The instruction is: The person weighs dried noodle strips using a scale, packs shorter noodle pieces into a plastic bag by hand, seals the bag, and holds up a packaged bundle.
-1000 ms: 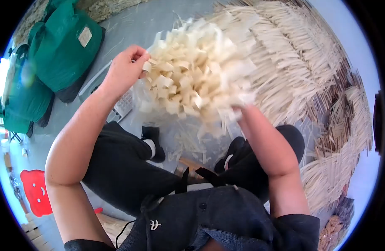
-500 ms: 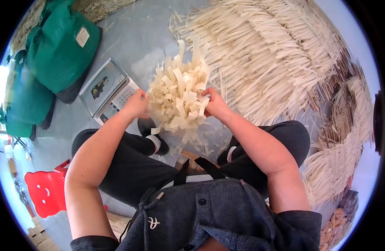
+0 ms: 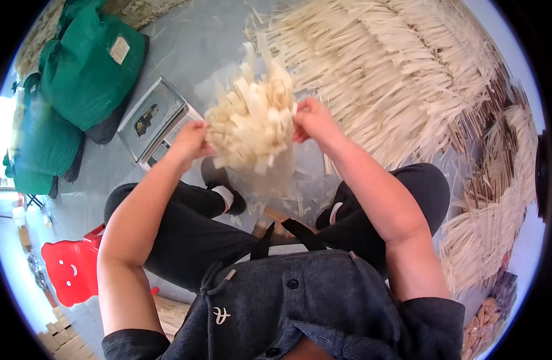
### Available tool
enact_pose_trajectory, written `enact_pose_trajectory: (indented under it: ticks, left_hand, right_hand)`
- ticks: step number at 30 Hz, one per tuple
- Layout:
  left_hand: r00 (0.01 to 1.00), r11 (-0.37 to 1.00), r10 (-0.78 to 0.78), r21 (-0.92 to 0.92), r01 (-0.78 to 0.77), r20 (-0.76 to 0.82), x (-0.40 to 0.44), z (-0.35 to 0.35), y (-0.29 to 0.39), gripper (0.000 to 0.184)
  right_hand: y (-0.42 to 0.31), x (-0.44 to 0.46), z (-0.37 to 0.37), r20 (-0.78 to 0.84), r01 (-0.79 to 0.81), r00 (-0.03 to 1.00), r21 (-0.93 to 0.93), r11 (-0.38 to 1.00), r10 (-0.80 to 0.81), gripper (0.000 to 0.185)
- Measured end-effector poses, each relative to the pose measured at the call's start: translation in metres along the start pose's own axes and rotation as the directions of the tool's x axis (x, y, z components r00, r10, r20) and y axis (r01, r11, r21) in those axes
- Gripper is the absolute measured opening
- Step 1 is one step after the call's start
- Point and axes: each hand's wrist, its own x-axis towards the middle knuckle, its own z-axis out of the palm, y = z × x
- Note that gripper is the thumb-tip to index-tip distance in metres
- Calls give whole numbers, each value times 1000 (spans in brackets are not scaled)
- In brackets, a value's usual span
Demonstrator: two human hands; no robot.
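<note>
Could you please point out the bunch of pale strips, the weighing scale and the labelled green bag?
Bunch of pale strips (image 3: 252, 117): head view, on its middle.
Weighing scale (image 3: 165, 107): head view, on its bare tray surface.
Labelled green bag (image 3: 90, 75): head view, on its bulging side.

Around me, grey floor (image 3: 168, 54): pale wall (image 3: 495, 24) at its right edge, bright light (image 3: 0, 129) and red chair (image 3: 55, 264) toward its left.

Left forearm (image 3: 143, 207) and right forearm (image 3: 375, 186) extend forward, elbows bent. Left hand (image 3: 190, 144) and right hand (image 3: 319, 125) stand apart, roughly level, fingers (image 3: 302, 119) curled
</note>
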Motion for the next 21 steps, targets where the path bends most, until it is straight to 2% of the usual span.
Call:
enact_pose_trajectory:
  ticks: [2, 4, 6, 7, 8, 9, 10, 11, 12, 14, 15, 16, 18, 19, 20, 21]
  left_hand:
    - [1000, 999, 31, -33, -31, -2, -3, -1, 3, 17]
    - [996, 979, 84, 185, -90, 44, -9, 0, 20, 19]
    - [986, 966, 151, 200, -162, 65, -13, -4, 29, 19]
    - [975, 948, 206, 232, -219, 78, -19, -6, 34, 19]
    - [963, 927, 254, 260, -270, 95, -25, -8, 40, 20]
    - [955, 928, 287, 224, -296, 73, -32, -10, 48, 16]
    - [959, 933, 271, 221, -283, 82, -32, -11, 45, 16]
    - [969, 934, 216, 263, -240, 118, -31, -13, 45, 14]
    - [974, 929, 171, 307, -209, 146, -31, -15, 49, 12]
    - [976, 929, 153, 316, -195, 153, -27, -9, 50, 11]
    - [974, 915, 153, 347, -204, 168, -24, -8, 50, 12]
    - [972, 903, 140, 379, -203, 187, -27, -4, 52, 12]
    - [970, 905, 120, 378, -195, 213, -37, -8, 62, 13]
    - [960, 892, 24, 428, -146, 278, -39, -10, 64, 13]
    - [942, 872, -56, 476, -116, 331, -39, -13, 67, 13]
    - [906, 804, -118, 574, -153, 406, -30, -15, 60, 17]
  right_hand:
    - [-1, 7, -13, 38, 147, 987, 131, 980, -153, 19]
    - [-9, 3, -19, 33, 126, 991, 104, 987, -130, 18]
    - [-14, 2, -20, 29, 41, 999, 59, 997, -42, 16]
    - [-20, -5, -18, 19, 100, 995, 114, 988, -102, 14]
    - [-29, -10, -21, 16, 90, 996, 115, 989, -92, 14]
    - [-38, -16, -24, 11, 163, 986, 159, 974, -167, 12]
    - [-40, -21, -26, 4, 231, 972, 200, 952, -237, 10]
    - [-31, -15, -28, 33, 218, 974, 103, 971, -222, 9]
    - [-23, -10, -31, 34, 230, 972, 97, 968, -234, 9]
    - [-10, -3, -33, 43, 51, 998, 64, 997, -53, 9]
    - [-16, -5, -31, 1, 117, 993, -36, 992, -117, 10]
    - [-23, -9, -32, 5, 109, 994, -34, 993, -109, 10]
    - [-37, -22, -45, 113, 189, 977, -42, 981, -183, 12]
    - [-44, -24, -56, 205, 168, 969, -137, 976, -138, 14]
    - [-44, -24, -58, 206, 173, 968, -144, 974, -142, 14]
    - [-41, -21, -60, 249, 130, 967, -302, 945, -53, 20]
